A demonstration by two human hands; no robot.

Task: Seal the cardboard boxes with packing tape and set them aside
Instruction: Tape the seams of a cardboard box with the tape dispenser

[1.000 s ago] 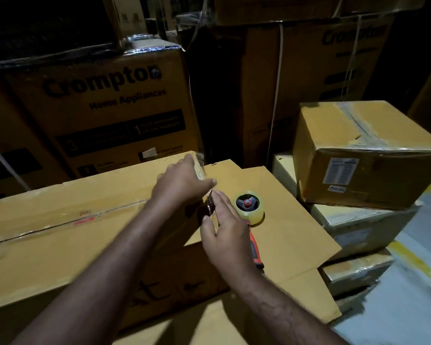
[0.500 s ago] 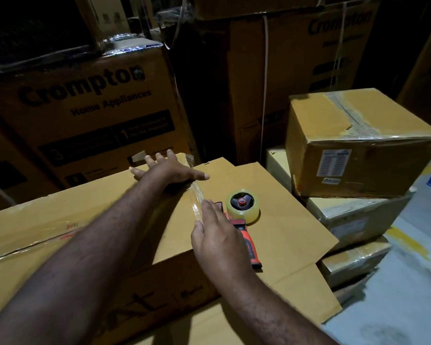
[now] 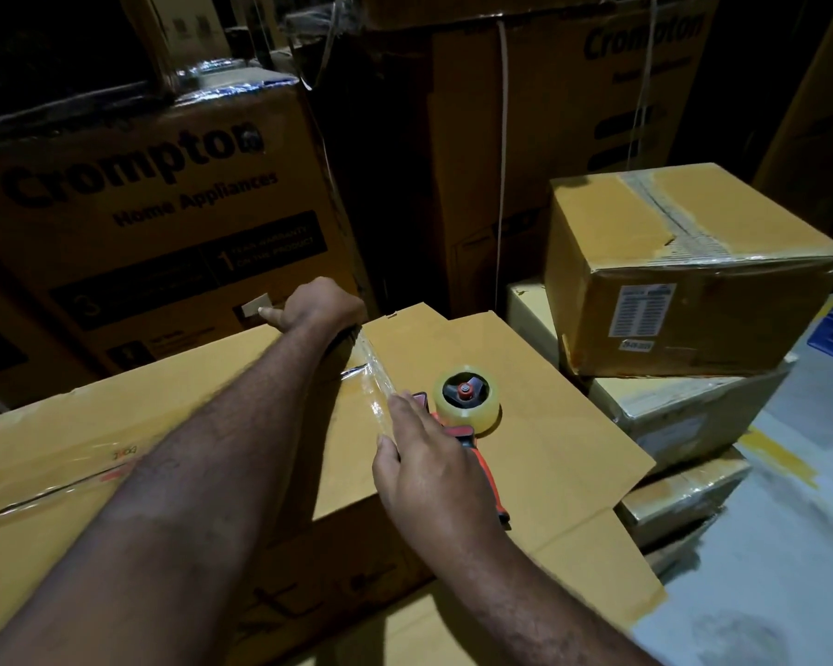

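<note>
Closest to me, my right hand [image 3: 434,468] is flat with the fingers straight, pressing a strip of clear tape [image 3: 373,377] onto the right end of the big cardboard box [image 3: 188,415]. Just beside it, the red-handled tape dispenser [image 3: 467,401] is lying on a flat cardboard sheet [image 3: 563,439]. Further out, my left hand [image 3: 321,305] is over the box's far corner where the strip ends. Honestly can't tell if it's gripping or just pressing. Off right, a taped box [image 3: 669,281] sits on a stack, and there are Crompton cartons [image 3: 140,194] behind.
</note>
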